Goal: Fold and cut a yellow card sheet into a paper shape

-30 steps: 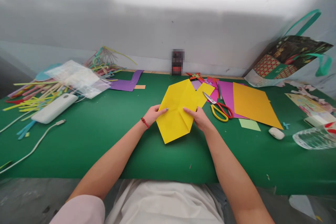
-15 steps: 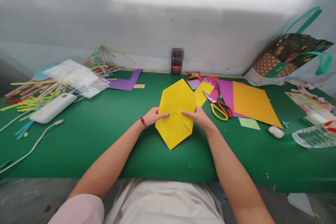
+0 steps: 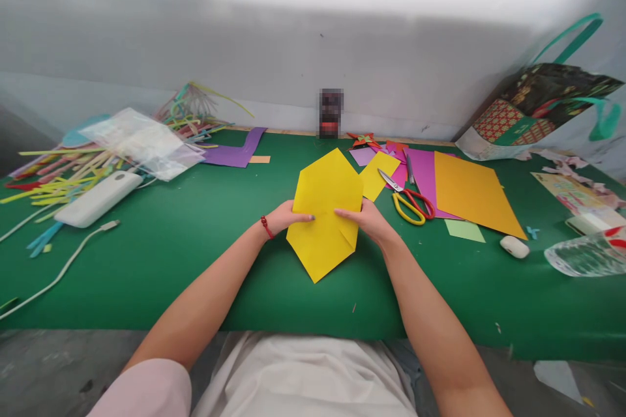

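A folded sheet of yellow paper (image 3: 325, 195), six-sided with pointed top and bottom, is held up above the green table (image 3: 195, 260). My left hand (image 3: 288, 218) grips its left edge, thumb on the front and fingers hidden behind. On the right edge, my right hand (image 3: 364, 216) holds it the same way, thumb pointing inward. A short crease or flap shows at the paper's lower right. Just past my right hand lie yellow-and-red-handled scissors (image 3: 411, 203), beside a smaller yellow paper piece (image 3: 379, 176).
Orange sheets (image 3: 474, 192) over magenta paper lie at right, near a white case (image 3: 514, 247), a clear bottle (image 3: 587, 253) and a patterned bag (image 3: 518, 120). At left are coloured strips (image 3: 59, 186), a plastic sleeve (image 3: 141, 143), a white power bank (image 3: 100, 199) and a cable (image 3: 73, 267).
The yellow paper has shifted slightly left and down with both hands still on it. Its middle looks flatter, and the small raised fold between the thumbs no longer shows.
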A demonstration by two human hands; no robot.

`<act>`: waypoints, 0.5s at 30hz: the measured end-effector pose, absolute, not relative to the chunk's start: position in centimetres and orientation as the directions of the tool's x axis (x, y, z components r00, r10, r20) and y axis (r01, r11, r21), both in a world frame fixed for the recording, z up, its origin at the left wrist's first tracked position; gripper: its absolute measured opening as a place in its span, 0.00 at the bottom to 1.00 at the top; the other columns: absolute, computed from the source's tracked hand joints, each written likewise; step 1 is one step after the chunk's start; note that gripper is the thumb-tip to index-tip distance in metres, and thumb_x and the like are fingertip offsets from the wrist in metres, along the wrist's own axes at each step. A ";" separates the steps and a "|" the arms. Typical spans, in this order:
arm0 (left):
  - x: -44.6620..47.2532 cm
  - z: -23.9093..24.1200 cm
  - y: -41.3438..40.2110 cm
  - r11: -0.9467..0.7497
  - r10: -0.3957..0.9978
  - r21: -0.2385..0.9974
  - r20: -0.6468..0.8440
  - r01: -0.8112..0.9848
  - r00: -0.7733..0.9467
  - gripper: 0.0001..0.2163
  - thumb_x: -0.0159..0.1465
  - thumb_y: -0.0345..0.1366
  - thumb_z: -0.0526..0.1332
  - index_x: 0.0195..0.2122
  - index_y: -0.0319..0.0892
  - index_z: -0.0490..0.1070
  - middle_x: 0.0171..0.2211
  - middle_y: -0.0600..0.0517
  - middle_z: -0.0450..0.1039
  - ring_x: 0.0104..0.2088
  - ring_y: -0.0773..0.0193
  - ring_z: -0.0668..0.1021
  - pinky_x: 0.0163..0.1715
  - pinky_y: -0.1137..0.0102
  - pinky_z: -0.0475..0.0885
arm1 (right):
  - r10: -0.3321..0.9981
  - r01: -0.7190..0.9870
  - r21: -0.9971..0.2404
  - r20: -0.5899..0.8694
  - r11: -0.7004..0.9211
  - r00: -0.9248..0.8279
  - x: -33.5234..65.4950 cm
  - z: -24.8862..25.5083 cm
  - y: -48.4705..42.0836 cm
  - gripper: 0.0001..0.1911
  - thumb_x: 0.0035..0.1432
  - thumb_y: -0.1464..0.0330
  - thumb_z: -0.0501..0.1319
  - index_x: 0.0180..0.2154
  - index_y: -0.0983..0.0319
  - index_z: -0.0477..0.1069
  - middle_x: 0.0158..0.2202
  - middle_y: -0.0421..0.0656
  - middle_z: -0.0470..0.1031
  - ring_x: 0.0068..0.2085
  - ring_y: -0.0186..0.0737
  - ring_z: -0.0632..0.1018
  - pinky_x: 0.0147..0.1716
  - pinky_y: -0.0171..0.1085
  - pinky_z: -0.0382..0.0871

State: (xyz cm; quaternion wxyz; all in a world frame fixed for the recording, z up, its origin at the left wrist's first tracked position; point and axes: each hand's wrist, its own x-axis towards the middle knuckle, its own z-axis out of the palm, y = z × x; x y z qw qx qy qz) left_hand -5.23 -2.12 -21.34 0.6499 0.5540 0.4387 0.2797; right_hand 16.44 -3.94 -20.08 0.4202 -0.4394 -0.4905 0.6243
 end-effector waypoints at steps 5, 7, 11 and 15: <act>-4.8 -21.6 -1.9 0.181 0.891 0.981 -0.196 0.074 0.410 0.27 0.50 0.45 0.64 0.49 0.37 0.65 0.47 0.40 0.71 0.46 0.51 0.74 0.43 0.58 0.71 | 0.947 -0.086 -0.978 -0.162 -0.192 -0.279 16.4 -20.1 -3.9 0.19 0.39 0.66 0.69 0.38 0.61 0.74 0.44 0.46 0.76 0.44 0.46 0.76 0.44 0.44 0.71; -4.5 -21.8 -1.7 0.097 0.941 0.979 -0.148 0.178 0.303 0.28 0.54 0.43 0.61 0.54 0.38 0.59 0.48 0.41 0.70 0.46 0.52 0.74 0.43 0.58 0.71 | 0.943 -0.063 -0.972 -0.201 -0.225 -0.264 16.4 -20.5 -3.7 0.19 0.39 0.67 0.69 0.37 0.61 0.74 0.43 0.46 0.76 0.44 0.47 0.76 0.44 0.45 0.71; -3.8 -22.3 -1.9 -0.205 0.979 0.736 0.153 0.645 0.137 0.32 0.52 0.33 0.62 0.58 0.41 0.53 0.56 0.42 0.60 0.55 0.51 0.65 0.52 0.55 0.63 | 0.944 0.035 -0.967 -0.254 -0.252 -0.211 16.2 -21.5 -3.4 0.16 0.37 0.70 0.68 0.34 0.62 0.75 0.40 0.46 0.77 0.42 0.49 0.77 0.44 0.48 0.71; -2.9 -22.6 -2.3 -0.415 0.903 0.413 0.291 0.810 0.315 0.17 0.54 0.28 0.59 0.46 0.43 0.66 0.54 0.45 0.61 0.56 0.53 0.63 0.54 0.57 0.60 | 0.956 0.104 -0.973 -0.225 -0.208 -0.191 15.9 -21.9 -3.2 0.15 0.38 0.72 0.67 0.34 0.62 0.75 0.39 0.45 0.78 0.42 0.50 0.77 0.43 0.48 0.71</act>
